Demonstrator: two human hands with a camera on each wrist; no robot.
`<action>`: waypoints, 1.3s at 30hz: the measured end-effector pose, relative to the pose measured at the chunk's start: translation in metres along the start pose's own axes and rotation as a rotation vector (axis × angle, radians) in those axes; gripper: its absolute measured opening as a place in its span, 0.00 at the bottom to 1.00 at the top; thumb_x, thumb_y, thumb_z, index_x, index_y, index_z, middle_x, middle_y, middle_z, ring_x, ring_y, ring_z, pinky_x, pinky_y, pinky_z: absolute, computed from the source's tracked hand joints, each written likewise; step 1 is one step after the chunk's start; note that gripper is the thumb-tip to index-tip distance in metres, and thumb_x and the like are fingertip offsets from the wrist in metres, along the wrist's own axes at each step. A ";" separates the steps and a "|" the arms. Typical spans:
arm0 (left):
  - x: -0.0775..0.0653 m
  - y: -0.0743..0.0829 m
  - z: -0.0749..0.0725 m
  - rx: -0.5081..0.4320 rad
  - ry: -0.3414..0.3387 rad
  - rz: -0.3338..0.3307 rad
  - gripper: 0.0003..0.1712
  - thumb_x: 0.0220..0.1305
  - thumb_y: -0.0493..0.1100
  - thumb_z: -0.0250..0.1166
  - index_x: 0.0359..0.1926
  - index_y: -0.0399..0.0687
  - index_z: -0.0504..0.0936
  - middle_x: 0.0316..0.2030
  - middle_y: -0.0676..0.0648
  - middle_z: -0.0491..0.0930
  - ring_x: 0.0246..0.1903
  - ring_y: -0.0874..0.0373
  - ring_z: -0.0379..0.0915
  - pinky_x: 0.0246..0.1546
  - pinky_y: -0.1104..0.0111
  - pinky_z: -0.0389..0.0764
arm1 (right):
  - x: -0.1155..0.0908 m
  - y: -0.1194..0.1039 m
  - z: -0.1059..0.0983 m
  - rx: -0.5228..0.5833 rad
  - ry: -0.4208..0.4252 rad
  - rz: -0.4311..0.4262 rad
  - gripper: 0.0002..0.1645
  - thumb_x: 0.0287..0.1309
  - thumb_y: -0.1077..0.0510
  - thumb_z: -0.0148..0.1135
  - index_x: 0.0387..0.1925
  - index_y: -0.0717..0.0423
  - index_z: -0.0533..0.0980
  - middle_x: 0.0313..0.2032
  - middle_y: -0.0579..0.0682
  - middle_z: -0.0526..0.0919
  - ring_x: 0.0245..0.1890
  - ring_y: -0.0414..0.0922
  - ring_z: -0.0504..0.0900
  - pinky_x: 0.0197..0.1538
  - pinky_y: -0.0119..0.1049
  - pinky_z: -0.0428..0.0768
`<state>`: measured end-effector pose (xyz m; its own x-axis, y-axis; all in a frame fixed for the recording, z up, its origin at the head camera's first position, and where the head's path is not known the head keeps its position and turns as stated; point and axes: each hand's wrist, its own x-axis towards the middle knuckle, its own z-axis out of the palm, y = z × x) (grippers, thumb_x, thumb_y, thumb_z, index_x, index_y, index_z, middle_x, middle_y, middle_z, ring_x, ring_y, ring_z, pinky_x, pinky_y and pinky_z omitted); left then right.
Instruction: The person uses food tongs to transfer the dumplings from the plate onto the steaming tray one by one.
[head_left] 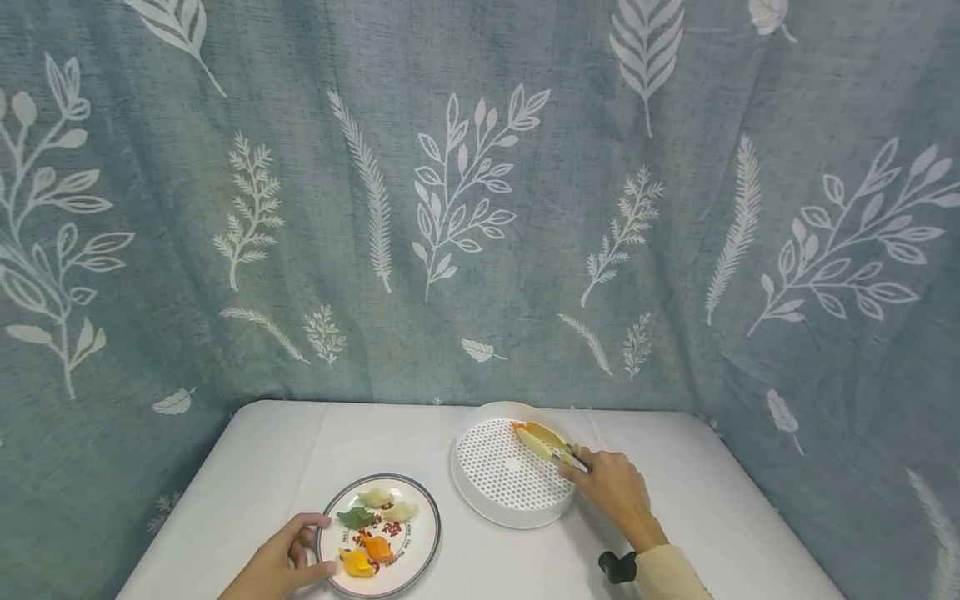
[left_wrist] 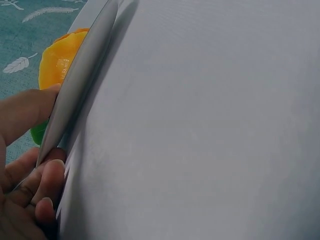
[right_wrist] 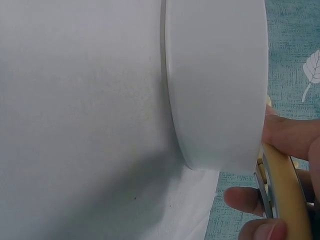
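Note:
My left hand (head_left: 288, 554) grips the near left rim of a round white plate (head_left: 423, 533), thumb above and curled fingers at its edge and underside. On the plate lie several dumpling-shaped pieces: a green dumpling (head_left: 356, 517), pale dumplings (head_left: 401, 511), a yellow dumpling (head_left: 356, 562) and an orange dumpling (head_left: 377, 548). My right hand (head_left: 611, 487) holds a pair of tongs (head_left: 553, 442) with yellowish ends. Those ends reach inside a white perforated steamer basket (head_left: 498, 475), around an orange dumpling (head_left: 517, 427) that is mostly hidden by them.
Both vessels stand on a table with a white cloth (head_left: 285, 467), the basket farther back and right of the plate. A green curtain (head_left: 480, 208) with white leaf prints hangs behind and along the sides. A black strap (head_left: 617, 567) sits at the right wrist by the sleeve.

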<state>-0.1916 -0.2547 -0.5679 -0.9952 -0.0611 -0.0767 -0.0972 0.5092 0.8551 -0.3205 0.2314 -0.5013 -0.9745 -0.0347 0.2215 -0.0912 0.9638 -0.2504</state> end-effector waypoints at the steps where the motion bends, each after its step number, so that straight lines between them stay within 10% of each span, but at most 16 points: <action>1: 0.000 0.000 -0.001 0.001 -0.003 0.006 0.42 0.46 0.51 0.84 0.60 0.41 0.77 0.36 0.49 0.73 0.29 0.55 0.66 0.29 0.69 0.70 | 0.000 0.000 0.000 0.000 0.001 0.000 0.39 0.55 0.34 0.73 0.59 0.57 0.83 0.41 0.59 0.87 0.25 0.46 0.72 0.25 0.40 0.69; 22: -0.001 0.004 0.001 0.021 0.016 -0.001 0.41 0.45 0.48 0.85 0.59 0.41 0.77 0.35 0.50 0.74 0.29 0.55 0.67 0.28 0.69 0.69 | -0.018 -0.001 -0.012 0.098 0.073 -0.044 0.43 0.53 0.31 0.73 0.60 0.57 0.82 0.19 0.45 0.67 0.21 0.43 0.65 0.22 0.39 0.62; 39: -0.001 0.003 0.000 0.010 -0.005 0.005 0.43 0.45 0.51 0.85 0.60 0.39 0.76 0.36 0.49 0.73 0.29 0.55 0.67 0.29 0.69 0.70 | -0.040 -0.029 -0.015 0.148 0.096 -0.150 0.38 0.50 0.33 0.77 0.56 0.52 0.85 0.20 0.37 0.73 0.20 0.38 0.66 0.23 0.34 0.66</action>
<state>-0.1907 -0.2530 -0.5656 -0.9957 -0.0541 -0.0750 -0.0922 0.5179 0.8505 -0.2757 0.2086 -0.4885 -0.9244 -0.1425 0.3538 -0.2696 0.9002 -0.3419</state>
